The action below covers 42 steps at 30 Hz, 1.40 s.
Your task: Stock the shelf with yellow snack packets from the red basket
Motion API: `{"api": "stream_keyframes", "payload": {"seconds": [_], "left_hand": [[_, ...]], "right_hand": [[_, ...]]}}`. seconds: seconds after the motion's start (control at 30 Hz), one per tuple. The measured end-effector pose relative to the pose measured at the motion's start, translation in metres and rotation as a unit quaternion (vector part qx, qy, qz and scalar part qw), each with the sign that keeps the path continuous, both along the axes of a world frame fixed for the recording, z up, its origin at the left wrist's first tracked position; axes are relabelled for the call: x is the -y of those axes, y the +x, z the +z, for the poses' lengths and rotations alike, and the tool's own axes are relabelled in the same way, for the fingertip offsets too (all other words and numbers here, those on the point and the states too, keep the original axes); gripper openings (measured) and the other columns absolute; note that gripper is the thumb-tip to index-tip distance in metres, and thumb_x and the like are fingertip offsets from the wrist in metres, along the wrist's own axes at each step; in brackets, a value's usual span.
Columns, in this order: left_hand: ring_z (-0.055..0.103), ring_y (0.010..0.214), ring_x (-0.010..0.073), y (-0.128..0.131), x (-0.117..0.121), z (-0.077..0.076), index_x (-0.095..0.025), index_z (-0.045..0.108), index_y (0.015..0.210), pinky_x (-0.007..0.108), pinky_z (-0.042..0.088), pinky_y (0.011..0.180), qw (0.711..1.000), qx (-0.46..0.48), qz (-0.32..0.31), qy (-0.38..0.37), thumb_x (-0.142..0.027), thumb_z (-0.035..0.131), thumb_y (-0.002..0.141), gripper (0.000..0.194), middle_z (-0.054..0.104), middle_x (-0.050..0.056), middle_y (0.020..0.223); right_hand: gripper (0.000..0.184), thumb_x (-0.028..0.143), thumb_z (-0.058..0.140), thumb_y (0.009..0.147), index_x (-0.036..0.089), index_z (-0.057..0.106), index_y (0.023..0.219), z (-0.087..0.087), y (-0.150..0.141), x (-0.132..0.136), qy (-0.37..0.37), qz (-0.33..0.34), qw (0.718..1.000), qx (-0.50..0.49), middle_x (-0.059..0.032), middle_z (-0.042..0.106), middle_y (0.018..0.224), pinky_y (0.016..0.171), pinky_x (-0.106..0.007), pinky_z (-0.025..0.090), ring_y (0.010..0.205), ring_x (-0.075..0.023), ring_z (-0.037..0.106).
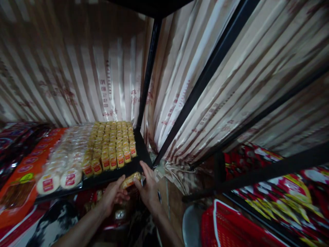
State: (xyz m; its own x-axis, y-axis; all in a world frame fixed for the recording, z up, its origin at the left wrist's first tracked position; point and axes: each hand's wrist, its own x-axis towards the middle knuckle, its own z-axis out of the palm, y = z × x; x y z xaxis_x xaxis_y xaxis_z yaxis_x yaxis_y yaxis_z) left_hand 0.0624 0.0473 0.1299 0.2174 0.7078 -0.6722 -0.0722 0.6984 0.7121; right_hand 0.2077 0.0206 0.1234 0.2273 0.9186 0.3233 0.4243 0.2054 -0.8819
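Note:
Between my two hands is a small wrapped snack cake (130, 180), yellow in clear film. My left hand (114, 192) pinches its left end, the thumb along the top edge and the other fingers curled below. At the right end, my right hand (149, 188) has the cake between its thumb and its longer, straighter fingers. Just beyond the hands, rows of similar yellow wrapped cakes (113, 145) stand packed on a black shelf (102, 179). To their left lie rows of round white cakes (71, 178) in clear wrappers.
An orange packet (28, 168) and dark packets (19, 140) lie farther left on the shelf. Black metal posts (195, 92) slant before a pale pleated curtain (115, 68). A red plastic basket (239, 226) is at lower right, below a shelf of red and yellow packets (280, 188).

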Motion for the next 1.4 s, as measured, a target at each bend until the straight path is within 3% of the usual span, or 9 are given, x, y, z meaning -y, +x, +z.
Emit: {"api": "stream_keyframes", "payload": {"seconds": [0.13,0.33,0.4,0.53,0.63,0.7,0.87,1.0,1.4], "left_hand": [[0.055,0.041,0.0148,-0.008,-0.010,-0.009,-0.019,0.048,0.067,0.021,0.031,0.037,0.976,-0.156,-0.080,0.128,-0.065,0.049,0.065,0.046,0.051,-0.005,0.042],[0.062,0.054,0.0181,-0.009,-0.030,0.011,-0.021,0.047,0.059,0.026,0.040,0.054,0.863,-0.376,-0.214,0.259,-0.056,0.037,0.076,0.040,0.056,-0.002,0.046],[0.062,0.054,0.0175,-0.005,-0.036,0.018,-0.021,0.048,0.060,0.027,0.042,0.059,0.846,-0.396,-0.227,0.276,-0.056,0.038,0.076,0.039,0.058,-0.002,0.048],[0.060,0.048,0.0169,0.007,-0.047,0.023,-0.019,0.052,0.071,0.027,0.044,0.051,0.878,-0.335,-0.219,0.263,-0.061,0.037,0.075,0.045,0.061,0.000,0.057],[0.064,0.065,0.0191,0.019,-0.053,0.021,-0.016,0.054,0.097,0.026,0.047,0.048,0.920,-0.226,-0.174,0.268,-0.058,0.037,0.076,0.049,0.064,0.005,0.078],[0.063,0.078,0.0193,0.026,-0.054,0.017,-0.016,0.050,0.110,0.026,0.051,0.054,0.929,-0.167,-0.145,0.296,-0.053,0.041,0.076,0.051,0.063,0.007,0.089],[0.058,0.095,0.0202,0.038,-0.057,-0.005,-0.015,0.045,0.120,0.028,0.054,0.064,0.942,-0.097,-0.091,0.308,-0.044,0.050,0.074,0.054,0.055,0.013,0.113],[0.056,0.104,0.0222,0.044,-0.062,-0.023,-0.018,0.053,0.114,0.032,0.055,0.072,0.939,-0.098,-0.077,0.319,-0.038,0.054,0.074,0.045,0.053,0.012,0.123],[0.055,0.109,0.0245,0.046,-0.066,-0.040,-0.015,0.054,0.113,0.040,0.050,0.087,0.928,-0.128,-0.092,0.339,-0.033,0.049,0.077,0.040,0.055,0.014,0.124]], "right_hand": [[0.032,0.016,0.060,0.078,0.023,0.062,0.109,0.003,0.009,0.005,0.005,0.101,0.974,0.202,-0.0060,0.058,0.116,0.099,-0.041,0.037,0.117,-0.0238,0.041],[0.040,0.019,0.057,0.082,0.021,0.053,0.121,-0.003,-0.001,0.003,-0.028,0.156,0.961,0.229,-0.0066,0.061,0.109,0.089,-0.038,0.045,0.100,-0.0226,0.052],[0.035,0.018,0.055,0.083,0.023,0.055,0.117,-0.008,-0.002,0.000,-0.027,0.138,0.965,0.221,-0.0054,0.061,0.105,0.086,-0.038,0.046,0.095,-0.0220,0.053],[0.030,0.020,0.050,0.085,0.022,0.056,0.115,-0.018,0.001,-0.012,-0.003,0.087,0.982,0.166,-0.0069,0.058,0.105,0.085,-0.033,0.046,0.096,-0.0200,0.053],[0.029,0.023,0.047,0.086,0.021,0.056,0.114,-0.029,0.006,-0.029,-0.001,0.021,0.996,0.084,-0.0068,0.059,0.102,0.083,-0.030,0.047,0.093,-0.0181,0.056],[0.031,0.025,0.047,0.086,0.020,0.056,0.115,-0.038,0.009,-0.043,-0.003,-0.028,0.999,0.040,-0.0070,0.061,0.101,0.082,-0.030,0.048,0.092,-0.0182,0.058],[0.035,0.029,0.045,0.085,0.020,0.055,0.118,-0.058,0.014,-0.079,-0.008,-0.072,0.997,-0.031,-0.0072,0.062,0.107,0.082,-0.031,0.049,0.095,-0.0193,0.059],[0.034,0.030,0.045,0.085,0.020,0.057,0.115,-0.067,0.014,-0.098,-0.036,-0.087,0.995,-0.024,-0.0064,0.065,0.103,0.083,-0.033,0.048,0.094,-0.0198,0.060],[0.038,0.028,0.042,0.084,0.015,0.057,0.117,-0.078,0.011,-0.118,-0.037,-0.091,0.994,0.038,-0.0108,0.061,0.113,0.093,-0.037,0.042,0.103,-0.0211,0.055]]}}
